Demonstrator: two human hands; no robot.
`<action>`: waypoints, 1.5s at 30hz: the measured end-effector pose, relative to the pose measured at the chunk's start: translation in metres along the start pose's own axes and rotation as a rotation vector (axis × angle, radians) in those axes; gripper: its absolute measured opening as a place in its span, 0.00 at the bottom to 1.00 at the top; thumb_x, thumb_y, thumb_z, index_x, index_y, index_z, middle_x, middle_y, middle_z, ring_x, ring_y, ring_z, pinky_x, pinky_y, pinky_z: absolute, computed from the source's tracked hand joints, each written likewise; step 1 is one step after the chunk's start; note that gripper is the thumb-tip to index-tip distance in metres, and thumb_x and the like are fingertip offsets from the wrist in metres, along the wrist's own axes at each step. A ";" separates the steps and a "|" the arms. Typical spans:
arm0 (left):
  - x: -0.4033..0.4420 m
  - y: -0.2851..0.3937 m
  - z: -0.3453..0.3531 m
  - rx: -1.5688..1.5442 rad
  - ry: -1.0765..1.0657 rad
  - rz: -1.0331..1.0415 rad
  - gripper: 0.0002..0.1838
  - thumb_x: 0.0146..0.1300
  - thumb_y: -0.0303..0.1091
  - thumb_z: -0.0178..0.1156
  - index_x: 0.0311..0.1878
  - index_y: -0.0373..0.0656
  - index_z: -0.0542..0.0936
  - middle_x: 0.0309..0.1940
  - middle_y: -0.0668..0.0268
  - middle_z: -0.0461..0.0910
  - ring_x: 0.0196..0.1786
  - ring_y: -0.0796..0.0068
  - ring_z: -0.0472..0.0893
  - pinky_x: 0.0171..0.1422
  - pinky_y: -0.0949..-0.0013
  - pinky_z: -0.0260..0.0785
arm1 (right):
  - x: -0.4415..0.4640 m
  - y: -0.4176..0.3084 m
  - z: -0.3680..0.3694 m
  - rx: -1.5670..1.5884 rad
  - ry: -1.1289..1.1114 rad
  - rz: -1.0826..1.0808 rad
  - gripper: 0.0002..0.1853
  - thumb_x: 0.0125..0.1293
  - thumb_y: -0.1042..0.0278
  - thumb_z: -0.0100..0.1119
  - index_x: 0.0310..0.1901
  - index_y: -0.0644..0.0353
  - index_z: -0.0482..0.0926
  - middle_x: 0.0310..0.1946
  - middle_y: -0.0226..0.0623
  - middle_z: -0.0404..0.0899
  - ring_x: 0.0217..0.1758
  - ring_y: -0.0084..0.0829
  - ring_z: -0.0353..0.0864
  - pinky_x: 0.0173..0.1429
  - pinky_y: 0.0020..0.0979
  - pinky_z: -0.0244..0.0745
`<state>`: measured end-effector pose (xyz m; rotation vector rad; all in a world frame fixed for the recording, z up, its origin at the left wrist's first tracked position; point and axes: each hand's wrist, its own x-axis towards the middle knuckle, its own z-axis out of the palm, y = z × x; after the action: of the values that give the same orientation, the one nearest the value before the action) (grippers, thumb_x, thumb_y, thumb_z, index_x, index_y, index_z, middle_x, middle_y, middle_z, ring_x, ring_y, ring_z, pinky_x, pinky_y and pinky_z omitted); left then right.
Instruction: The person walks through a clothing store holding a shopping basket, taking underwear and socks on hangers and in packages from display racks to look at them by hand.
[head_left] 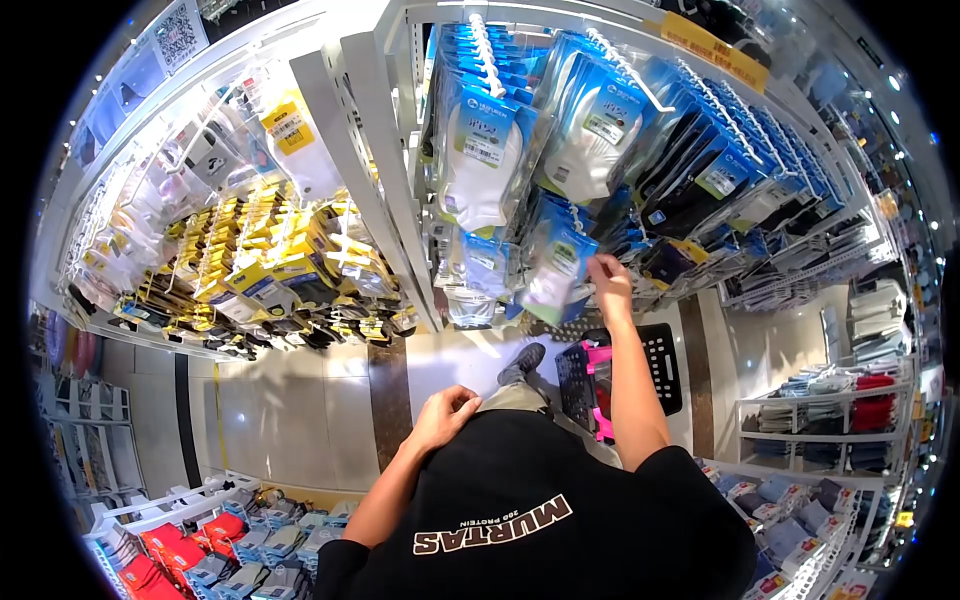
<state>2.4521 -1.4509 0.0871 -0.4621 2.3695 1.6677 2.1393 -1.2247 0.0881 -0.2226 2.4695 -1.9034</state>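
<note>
Though tilted, packet [556, 272] beside right hand [611, 287].

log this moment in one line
left hand: by black shirt | right hand: at edge of hanging packet | black-and-pink basket: below right hand

R hand [612, 285] at edge of a clear, blue-topped pkt [553, 278] hung below the upper pkts, L hand [445, 415] by front of blk shirt [530, 480], blk/pink basket [660, 362] beside R forearm, yellow-tagged pkts [265, 245] L of white post [358, 130].
</note>
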 end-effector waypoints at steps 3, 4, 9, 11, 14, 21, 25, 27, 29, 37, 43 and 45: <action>-0.002 -0.002 0.000 -0.026 0.021 -0.004 0.18 0.67 0.42 0.62 0.44 0.34 0.83 0.32 0.56 0.85 0.34 0.68 0.83 0.44 0.64 0.75 | -0.015 -0.018 -0.013 0.269 0.044 0.074 0.07 0.71 0.67 0.59 0.40 0.61 0.80 0.30 0.22 0.76 0.33 0.14 0.70 0.40 0.21 0.68; -0.002 -0.001 0.000 -0.029 0.025 -0.002 0.17 0.67 0.42 0.62 0.44 0.34 0.83 0.32 0.56 0.85 0.34 0.68 0.83 0.43 0.64 0.74 | -0.016 -0.018 -0.016 0.393 0.050 0.037 0.07 0.72 0.67 0.58 0.41 0.60 0.79 0.32 0.22 0.76 0.34 0.14 0.70 0.41 0.21 0.67; 0.012 0.018 -0.001 -0.033 -0.019 0.058 0.18 0.67 0.43 0.63 0.43 0.34 0.82 0.32 0.57 0.84 0.33 0.69 0.82 0.43 0.64 0.74 | -0.032 -0.043 -0.025 0.666 -0.085 0.079 0.07 0.74 0.66 0.57 0.44 0.60 0.77 0.36 0.27 0.79 0.35 0.18 0.77 0.41 0.23 0.75; 0.020 0.038 0.002 -0.047 -0.039 0.132 0.18 0.67 0.43 0.63 0.42 0.33 0.82 0.32 0.57 0.84 0.33 0.69 0.82 0.42 0.64 0.74 | -0.057 -0.081 -0.007 0.803 0.031 0.299 0.08 0.74 0.65 0.54 0.45 0.61 0.76 0.32 0.31 0.79 0.32 0.25 0.79 0.36 0.29 0.78; 0.034 0.048 0.014 -0.080 -0.059 0.264 0.18 0.66 0.43 0.64 0.42 0.33 0.82 0.33 0.58 0.84 0.33 0.70 0.81 0.42 0.65 0.74 | -0.056 -0.029 0.001 1.519 -0.729 0.349 0.18 0.74 0.55 0.45 0.50 0.62 0.75 0.25 0.32 0.68 0.23 0.26 0.65 0.28 0.28 0.62; 0.025 0.048 0.019 -0.050 -0.195 0.145 0.17 0.66 0.43 0.64 0.41 0.34 0.82 0.32 0.59 0.84 0.34 0.71 0.81 0.42 0.65 0.74 | -0.067 -0.034 0.021 1.527 -0.771 0.411 0.18 0.73 0.52 0.45 0.47 0.60 0.75 0.25 0.33 0.69 0.23 0.28 0.68 0.28 0.30 0.64; 0.021 0.029 0.016 -0.087 -0.118 0.130 0.16 0.67 0.42 0.63 0.43 0.35 0.82 0.31 0.60 0.84 0.33 0.73 0.81 0.42 0.66 0.74 | -0.052 -0.044 0.014 0.637 -0.009 0.400 0.17 0.73 0.53 0.53 0.40 0.60 0.79 0.27 0.29 0.77 0.27 0.25 0.74 0.34 0.28 0.72; 0.018 0.021 0.012 -0.099 -0.076 0.105 0.16 0.67 0.41 0.63 0.44 0.35 0.82 0.30 0.60 0.84 0.32 0.73 0.81 0.43 0.66 0.74 | -0.039 -0.028 0.010 0.378 0.176 0.168 0.17 0.72 0.54 0.56 0.36 0.61 0.78 0.28 0.27 0.77 0.29 0.22 0.72 0.37 0.27 0.70; 0.013 0.009 0.009 -0.113 -0.042 0.083 0.16 0.67 0.41 0.63 0.43 0.34 0.82 0.29 0.61 0.83 0.32 0.75 0.80 0.42 0.67 0.74 | -0.028 -0.029 -0.001 0.020 0.272 -0.018 0.17 0.73 0.56 0.55 0.34 0.63 0.76 0.27 0.27 0.74 0.31 0.20 0.67 0.38 0.27 0.66; -0.002 -0.017 0.000 -0.241 0.038 -0.062 0.15 0.68 0.40 0.62 0.42 0.34 0.82 0.29 0.66 0.82 0.33 0.81 0.77 0.41 0.73 0.70 | 0.016 -0.029 0.002 -0.318 0.271 -0.216 0.16 0.74 0.56 0.53 0.40 0.64 0.75 0.27 0.39 0.78 0.32 0.34 0.76 0.42 0.36 0.71; -0.017 0.051 -0.025 -0.375 0.247 0.266 0.08 0.64 0.30 0.66 0.40 0.34 0.82 0.33 0.63 0.81 0.38 0.76 0.78 0.46 0.72 0.70 | 0.034 0.001 0.019 -0.263 0.187 -0.210 0.14 0.75 0.59 0.52 0.46 0.63 0.76 0.37 0.43 0.80 0.40 0.33 0.77 0.49 0.34 0.72; -0.035 0.104 -0.050 -0.495 0.214 0.499 0.05 0.62 0.25 0.67 0.37 0.35 0.81 0.35 0.61 0.81 0.40 0.74 0.79 0.48 0.70 0.71 | 0.041 0.019 0.019 -0.204 0.148 -0.138 0.14 0.75 0.60 0.53 0.49 0.64 0.76 0.40 0.39 0.81 0.44 0.29 0.78 0.51 0.31 0.72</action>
<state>2.4464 -1.4610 0.2075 -0.1211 2.3277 2.5706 2.0984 -1.2432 0.0675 -0.2706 2.8192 -1.7732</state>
